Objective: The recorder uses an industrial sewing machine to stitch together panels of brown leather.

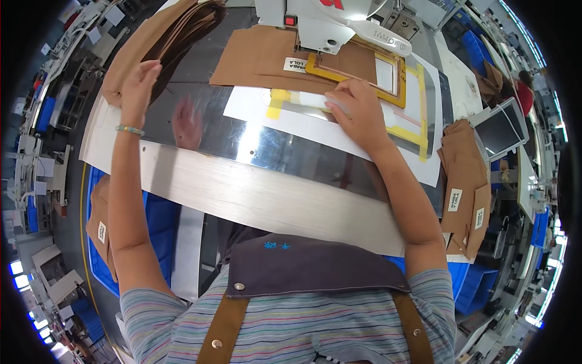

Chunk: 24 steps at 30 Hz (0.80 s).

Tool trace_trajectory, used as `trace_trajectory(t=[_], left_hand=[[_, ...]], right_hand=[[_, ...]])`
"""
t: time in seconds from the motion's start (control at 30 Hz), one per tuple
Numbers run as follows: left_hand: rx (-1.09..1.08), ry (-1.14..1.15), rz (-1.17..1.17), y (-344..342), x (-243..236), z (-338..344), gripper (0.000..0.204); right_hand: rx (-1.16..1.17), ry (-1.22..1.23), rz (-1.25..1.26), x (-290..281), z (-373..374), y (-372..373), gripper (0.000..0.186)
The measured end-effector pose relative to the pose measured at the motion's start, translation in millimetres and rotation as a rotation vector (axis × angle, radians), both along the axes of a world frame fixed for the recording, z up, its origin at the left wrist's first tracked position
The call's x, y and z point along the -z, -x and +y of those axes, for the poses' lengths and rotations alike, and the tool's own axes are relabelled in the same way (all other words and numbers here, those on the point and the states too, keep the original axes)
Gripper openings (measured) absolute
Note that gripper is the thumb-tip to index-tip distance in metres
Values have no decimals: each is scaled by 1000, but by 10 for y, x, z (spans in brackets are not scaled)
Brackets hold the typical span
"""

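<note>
My left hand (139, 88) is raised beside the stack of brown fabric pieces (124, 57) at the far left. Its fingers are loosely bent and apart, and I see nothing in them. My right hand (359, 114) rests by the near edge of a yellow clamp frame (388, 96), over a white template sheet (248, 104) with yellow tape. Its fingers are curled, thumb close to the index; whatever lies between them is hidden. A brown fabric piece (242, 64) with a white label (295, 64) lies flat, partly under the frame, below the sewing machine head (324, 30).
A metal table edge (267, 185) runs along my front. Labelled brown pieces (464, 188) are piled at the right, below a dark screen (500, 128). Blue bins (160, 227) stand under the table at the left; one holds another brown piece (100, 221).
</note>
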<state>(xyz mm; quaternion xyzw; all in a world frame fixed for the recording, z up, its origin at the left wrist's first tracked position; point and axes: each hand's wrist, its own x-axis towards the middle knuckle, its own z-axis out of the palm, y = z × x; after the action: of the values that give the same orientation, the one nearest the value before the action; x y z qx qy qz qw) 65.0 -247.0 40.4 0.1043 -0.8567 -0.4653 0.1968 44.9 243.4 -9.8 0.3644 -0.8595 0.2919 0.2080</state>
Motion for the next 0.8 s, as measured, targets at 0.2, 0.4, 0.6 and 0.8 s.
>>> trace_trajectory(t=[0.2, 0.4, 0.6, 0.8], left_hand=[[27, 489, -49, 915, 690, 736, 69], [-133, 684, -35, 1349, 958, 1433, 54], [-432, 116, 254, 1242, 568, 1196, 22], [-433, 395, 586, 126, -501, -10, 18]], right_hand=[[12, -42, -53, -8, -24, -4, 29], [13, -89, -122, -29, -16, -22, 26], [2, -112, -19, -19, -7, 11, 23], [24, -57, -9, -10, -52, 3, 20]])
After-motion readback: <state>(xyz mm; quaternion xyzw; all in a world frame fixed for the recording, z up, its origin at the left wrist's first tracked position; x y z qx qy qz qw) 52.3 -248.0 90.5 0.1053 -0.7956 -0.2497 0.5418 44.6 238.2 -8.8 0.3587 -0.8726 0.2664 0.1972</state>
